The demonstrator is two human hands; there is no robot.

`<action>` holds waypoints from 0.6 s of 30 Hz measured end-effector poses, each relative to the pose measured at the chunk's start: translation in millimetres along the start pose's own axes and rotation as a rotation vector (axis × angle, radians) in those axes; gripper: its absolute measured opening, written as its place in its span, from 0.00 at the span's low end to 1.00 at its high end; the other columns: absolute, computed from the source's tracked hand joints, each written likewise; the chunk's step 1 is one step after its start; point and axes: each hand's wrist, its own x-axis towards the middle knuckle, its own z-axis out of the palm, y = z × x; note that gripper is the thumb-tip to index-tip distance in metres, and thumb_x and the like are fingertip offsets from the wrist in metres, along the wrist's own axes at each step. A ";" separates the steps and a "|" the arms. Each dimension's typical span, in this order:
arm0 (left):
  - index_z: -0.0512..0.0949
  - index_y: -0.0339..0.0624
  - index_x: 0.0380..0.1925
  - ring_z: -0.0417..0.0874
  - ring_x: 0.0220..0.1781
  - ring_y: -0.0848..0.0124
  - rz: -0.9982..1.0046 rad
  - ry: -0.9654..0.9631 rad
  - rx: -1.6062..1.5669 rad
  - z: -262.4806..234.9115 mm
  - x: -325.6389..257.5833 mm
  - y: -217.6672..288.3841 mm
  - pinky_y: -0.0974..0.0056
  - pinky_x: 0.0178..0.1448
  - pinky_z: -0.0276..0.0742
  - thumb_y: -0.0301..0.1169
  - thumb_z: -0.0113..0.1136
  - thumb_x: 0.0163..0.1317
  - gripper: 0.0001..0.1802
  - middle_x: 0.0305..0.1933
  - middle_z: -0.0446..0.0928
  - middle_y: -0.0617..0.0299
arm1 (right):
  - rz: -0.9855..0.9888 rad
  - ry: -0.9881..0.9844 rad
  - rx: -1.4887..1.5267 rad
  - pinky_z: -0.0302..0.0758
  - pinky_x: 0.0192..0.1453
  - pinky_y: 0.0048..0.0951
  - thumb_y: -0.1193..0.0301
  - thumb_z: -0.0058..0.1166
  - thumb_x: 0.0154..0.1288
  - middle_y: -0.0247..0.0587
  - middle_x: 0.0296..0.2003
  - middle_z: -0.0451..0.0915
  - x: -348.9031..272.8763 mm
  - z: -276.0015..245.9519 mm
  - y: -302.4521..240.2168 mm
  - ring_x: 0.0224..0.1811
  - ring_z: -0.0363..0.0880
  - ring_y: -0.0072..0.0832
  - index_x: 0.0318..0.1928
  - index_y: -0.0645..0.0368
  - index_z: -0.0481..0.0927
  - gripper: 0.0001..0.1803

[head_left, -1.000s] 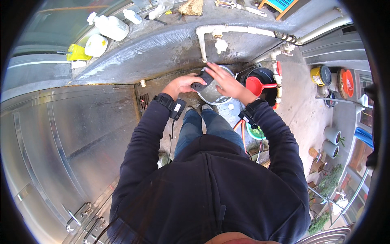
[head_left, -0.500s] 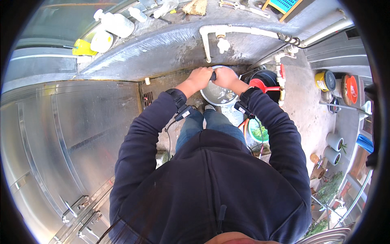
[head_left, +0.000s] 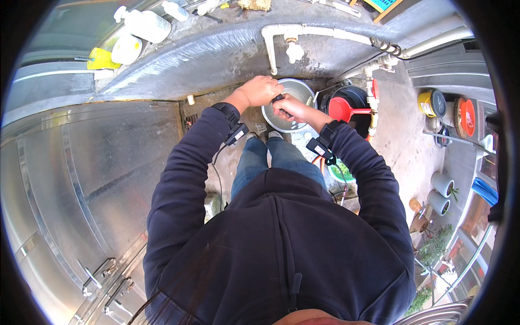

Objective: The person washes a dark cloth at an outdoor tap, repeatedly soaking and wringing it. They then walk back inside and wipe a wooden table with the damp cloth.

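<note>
Over the left side of a round metal basin point(head_left: 297, 88), my two hands are close together. My right hand point(head_left: 294, 108) is closed round a short dark thing point(head_left: 278, 98), shaped like a handle; its exact kind is hidden by the fingers. Just left of and beyond it, my left hand point(head_left: 261, 90) is in a fist, its knuckles by the end of that dark thing; what lies inside this fist is hidden. In the basin, a slim pale-green piece point(head_left: 309, 101) shows near the right wall.
Right of the basin stands a black tub point(head_left: 357, 96) with a red dipper point(head_left: 339, 110) in it. A green basin point(head_left: 346, 179) with leafy greens is by my right forearm. White pipes and a tap point(head_left: 294, 52) run along the wall; steel doors point(head_left: 108, 179) are at left.
My hands were level, with the dark thing between them. Now my right hand is lower and nearer to me, and my left hand has shifted slightly left and up. The whole view has shifted slightly.
</note>
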 end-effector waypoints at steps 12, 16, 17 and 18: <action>0.73 0.46 0.45 0.80 0.39 0.56 -0.299 0.142 -0.234 -4.3 -23.7 11.6 0.58 0.40 0.80 0.24 0.61 0.51 0.19 0.38 0.74 0.57 | -0.704 0.444 -1.007 0.74 0.53 0.43 0.72 0.65 0.48 0.59 0.48 0.75 0.0 -24.2 -15.3 0.50 0.76 0.51 0.57 0.65 0.64 0.36; 0.75 0.39 0.39 0.75 0.23 0.71 -0.802 0.219 -1.069 -0.4 -22.6 8.8 0.68 0.24 0.70 0.27 0.61 0.57 0.10 0.27 0.74 0.60 | -0.984 0.517 -1.438 0.65 0.66 0.45 0.77 0.60 0.49 0.58 0.66 0.58 -19.4 -22.8 -7.3 0.66 0.62 0.53 0.67 0.60 0.58 0.43; 0.75 0.38 0.38 0.73 0.22 0.74 -0.965 0.097 -1.387 -4.4 -23.0 4.0 0.71 0.21 0.66 0.28 0.61 0.58 0.09 0.28 0.74 0.61 | -1.023 0.510 -1.550 0.65 0.67 0.46 0.77 0.59 0.50 0.58 0.67 0.57 -22.5 -22.3 -6.6 0.67 0.61 0.53 0.68 0.59 0.57 0.43; 0.74 0.38 0.38 0.71 0.21 0.78 -1.153 -0.053 -1.682 -9.0 -23.2 0.8 0.73 0.17 0.62 0.29 0.61 0.59 0.09 0.28 0.74 0.62 | -1.054 0.504 -1.658 0.64 0.67 0.47 0.78 0.59 0.50 0.57 0.68 0.56 -24.4 -22.4 -7.3 0.68 0.61 0.52 0.70 0.58 0.56 0.44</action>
